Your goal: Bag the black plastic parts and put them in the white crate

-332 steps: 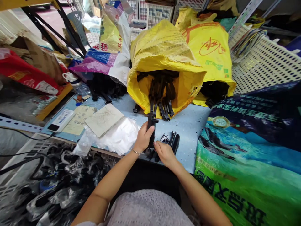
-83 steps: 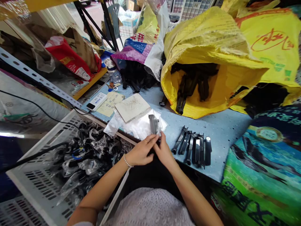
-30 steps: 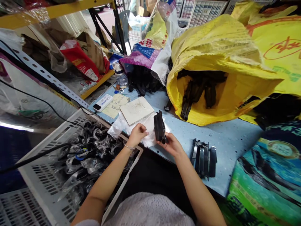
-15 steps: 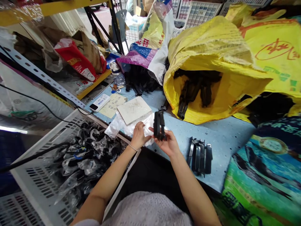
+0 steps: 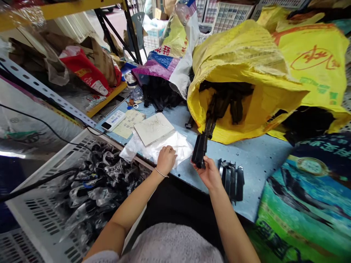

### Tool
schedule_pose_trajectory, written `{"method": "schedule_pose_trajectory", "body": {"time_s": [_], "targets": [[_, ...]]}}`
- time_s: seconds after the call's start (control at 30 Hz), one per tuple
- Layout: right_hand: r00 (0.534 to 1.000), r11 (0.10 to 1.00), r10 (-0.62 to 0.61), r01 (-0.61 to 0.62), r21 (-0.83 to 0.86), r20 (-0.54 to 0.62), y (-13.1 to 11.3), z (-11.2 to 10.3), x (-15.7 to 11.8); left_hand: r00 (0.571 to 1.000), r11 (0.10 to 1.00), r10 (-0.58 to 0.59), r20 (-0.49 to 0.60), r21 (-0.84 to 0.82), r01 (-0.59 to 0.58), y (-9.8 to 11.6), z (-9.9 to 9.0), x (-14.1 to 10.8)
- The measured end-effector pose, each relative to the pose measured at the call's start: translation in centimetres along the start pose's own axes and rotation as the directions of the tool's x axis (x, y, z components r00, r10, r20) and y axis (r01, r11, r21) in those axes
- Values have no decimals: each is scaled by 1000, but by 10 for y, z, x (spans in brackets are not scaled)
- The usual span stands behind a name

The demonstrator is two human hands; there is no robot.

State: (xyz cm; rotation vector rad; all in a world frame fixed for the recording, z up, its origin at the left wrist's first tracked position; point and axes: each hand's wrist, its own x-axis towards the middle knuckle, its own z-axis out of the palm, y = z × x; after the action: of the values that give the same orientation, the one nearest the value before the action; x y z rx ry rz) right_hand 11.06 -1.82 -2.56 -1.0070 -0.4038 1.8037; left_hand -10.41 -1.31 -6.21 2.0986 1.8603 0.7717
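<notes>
My right hand (image 5: 208, 173) grips a few long black plastic parts (image 5: 199, 150) side by side, in front of the large yellow sack. Their far ends overlap similar black pieces (image 5: 210, 126) at the sack's mouth. On a stack of clear plastic bags (image 5: 182, 144) rests my left hand (image 5: 166, 160), its fingers curled together onto the film; fingertips are partly hidden. A pale square board (image 5: 154, 128) lies on the bags' far side. Right of my right hand, several black parts (image 5: 231, 180) lie in a row on the blue table (image 5: 255, 155).
A white crate (image 5: 41, 182) of bagged black parts stands at lower left. The yellow sack (image 5: 241, 47) and a purple-and-white sack (image 5: 161, 67) sit on the table's far side. A phone (image 5: 113, 121), note (image 5: 128, 123) and bottle (image 5: 134, 87) lie left. A green-blue sack (image 5: 307, 193) stands right.
My right hand has moved right with the black parts, toward the yellow sack's mouth. My left hand has come away from the parts and down onto the plastic bags.
</notes>
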Motion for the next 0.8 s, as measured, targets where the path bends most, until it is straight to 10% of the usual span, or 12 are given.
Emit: {"method": "schedule_pose_trajectory", "body": {"time_s": [0.3,0.43,0.63,0.8], "targets": [[985,993,86,-73,-91,151,11,21,1,969,964,-209,-131,142,227,-12,-18,9],[970,991,111,-92,-97,215,12,24,1,948,935,-312,-60,-199,295,-11,-25,15],[938,980,197,-200,-19,286,19,27,9,885,299,-407,227,-882,363,-6,-15,24],[941,951,243,-278,131,236,34,31,25,871,164,-443,211,-936,311,5,-1,24]]}}
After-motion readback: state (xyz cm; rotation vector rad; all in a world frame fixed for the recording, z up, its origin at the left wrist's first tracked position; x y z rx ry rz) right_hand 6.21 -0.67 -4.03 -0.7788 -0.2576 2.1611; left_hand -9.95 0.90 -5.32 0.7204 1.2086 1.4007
